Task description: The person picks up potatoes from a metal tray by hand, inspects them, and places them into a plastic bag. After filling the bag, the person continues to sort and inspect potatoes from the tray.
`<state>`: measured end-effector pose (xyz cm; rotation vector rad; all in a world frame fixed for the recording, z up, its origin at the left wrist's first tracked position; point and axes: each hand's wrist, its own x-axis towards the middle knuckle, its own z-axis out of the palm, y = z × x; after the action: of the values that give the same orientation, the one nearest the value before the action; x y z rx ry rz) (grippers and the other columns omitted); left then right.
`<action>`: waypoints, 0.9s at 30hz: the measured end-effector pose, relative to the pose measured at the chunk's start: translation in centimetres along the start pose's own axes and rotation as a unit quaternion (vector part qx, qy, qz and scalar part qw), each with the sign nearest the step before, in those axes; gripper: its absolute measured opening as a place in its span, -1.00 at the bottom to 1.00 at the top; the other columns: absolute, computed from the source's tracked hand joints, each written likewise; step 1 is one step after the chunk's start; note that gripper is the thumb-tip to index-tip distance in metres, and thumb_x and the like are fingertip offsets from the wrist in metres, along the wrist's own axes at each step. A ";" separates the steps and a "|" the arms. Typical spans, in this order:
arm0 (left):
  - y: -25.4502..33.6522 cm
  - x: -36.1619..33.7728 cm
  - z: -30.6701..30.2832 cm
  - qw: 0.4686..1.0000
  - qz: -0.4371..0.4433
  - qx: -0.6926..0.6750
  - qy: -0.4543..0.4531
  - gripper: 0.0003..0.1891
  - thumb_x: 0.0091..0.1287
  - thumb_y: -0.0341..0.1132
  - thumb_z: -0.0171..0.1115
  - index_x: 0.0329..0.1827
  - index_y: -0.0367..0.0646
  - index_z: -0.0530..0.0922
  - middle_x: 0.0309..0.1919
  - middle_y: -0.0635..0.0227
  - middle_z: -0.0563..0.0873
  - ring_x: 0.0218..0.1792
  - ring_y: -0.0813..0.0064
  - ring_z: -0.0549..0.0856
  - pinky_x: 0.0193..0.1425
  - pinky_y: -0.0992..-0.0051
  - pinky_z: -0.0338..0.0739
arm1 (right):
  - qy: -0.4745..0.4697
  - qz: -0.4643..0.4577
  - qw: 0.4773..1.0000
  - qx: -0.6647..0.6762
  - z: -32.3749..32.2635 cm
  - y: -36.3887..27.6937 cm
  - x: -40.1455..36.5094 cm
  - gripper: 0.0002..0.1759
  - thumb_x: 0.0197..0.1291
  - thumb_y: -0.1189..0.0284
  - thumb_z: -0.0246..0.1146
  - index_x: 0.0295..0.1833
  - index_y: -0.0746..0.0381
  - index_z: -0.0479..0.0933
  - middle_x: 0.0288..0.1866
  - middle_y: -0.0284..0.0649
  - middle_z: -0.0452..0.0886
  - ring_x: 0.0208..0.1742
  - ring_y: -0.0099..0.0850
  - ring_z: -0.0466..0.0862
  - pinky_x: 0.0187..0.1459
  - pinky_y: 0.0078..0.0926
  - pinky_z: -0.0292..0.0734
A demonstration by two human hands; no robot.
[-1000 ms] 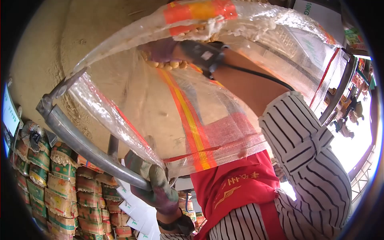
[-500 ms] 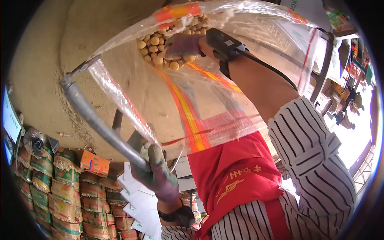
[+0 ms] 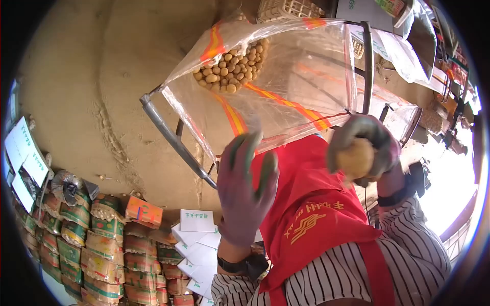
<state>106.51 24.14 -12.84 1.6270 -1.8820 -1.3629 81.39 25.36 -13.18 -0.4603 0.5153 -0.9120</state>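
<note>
My right hand [image 3: 384, 149], gloved in grey and purple, has its fingers wrapped round a tan potato [image 3: 356, 159] in front of the red apron [image 3: 316, 196]. Left of the apron, my gloved left hand [image 3: 246, 186] is raised with its fingers apart and nothing in them. Beyond both hands, a clear plastic bag [image 3: 301, 66] with orange and yellow stripes hangs wide-mouthed on a grey metal frame [image 3: 173, 135]. Several small potatoes [image 3: 229, 70] lie heaped at the bag's far end.
Stacked printed cartons [image 3: 104, 245] stand at the lower left, with an orange box [image 3: 144, 211] on top. White boxes [image 3: 198, 222] are piled beside them. A white plastic basket [image 3: 288, 9] sits past the bag. A second framed bag [image 3: 395, 115] is at the right.
My right hand has come out of the bag, back toward my body, with a potato in it. My left hand has let go of the frame and opened.
</note>
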 end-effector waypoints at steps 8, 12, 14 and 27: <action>-5.8 17.7 7.5 0.907 -0.117 0.263 -0.309 -0.58 0.25 -0.08 0.22 0.05 -0.19 0.54 0.02 0.01 0.66 0.08 0.02 0.63 0.18 0.16 0.51 | 0.274 -0.123 0.943 0.145 -1.4 -3.5 -15.8 -0.12 -0.06 0.44 0.42 0.47 0.10 0.29 -0.45 -0.01 0.40 -0.77 -0.38 0.42 -0.71 -0.53 0.46; -13.8 21.1 10.1 0.866 -0.219 0.321 -0.315 -0.36 0.20 0.03 0.22 0.29 -0.14 0.43 0.25 -0.05 0.50 0.26 0.03 0.51 0.34 0.17 0.39 | 0.372 -0.182 0.891 0.184 -1.7 -1.6 -18.8 -0.13 0.04 0.45 0.35 0.50 0.15 0.17 -0.32 -0.02 0.41 -0.81 -0.40 0.40 -0.79 -0.55 0.36; -15.4 21.1 10.0 0.866 -0.302 0.337 -0.214 -0.21 0.18 0.01 0.26 0.46 -0.11 0.25 0.43 -0.04 0.26 0.39 -0.02 0.36 0.42 0.16 0.33 | 0.369 -0.209 0.884 0.198 -2.3 -0.3 -20.0 -0.15 0.10 0.47 0.29 0.52 0.15 0.12 -0.26 -0.01 0.39 -0.82 -0.45 0.39 -0.83 -0.56 0.33; -20.2 15.6 24.0 0.911 -0.097 0.145 -0.373 -0.30 0.21 -0.03 0.12 0.43 -0.12 0.32 0.32 -0.07 0.42 0.33 0.00 0.44 0.37 0.21 0.36 | 0.316 -0.215 0.885 0.265 -5.9 3.3 -21.6 -0.21 0.24 0.46 0.19 0.53 0.18 0.01 -0.20 -0.03 0.36 -0.77 -0.46 0.39 -0.81 -0.54 0.41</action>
<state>96.02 23.01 -46.28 1.5817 -2.4829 -2.0964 68.88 44.20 -14.94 0.2606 0.7323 -1.5932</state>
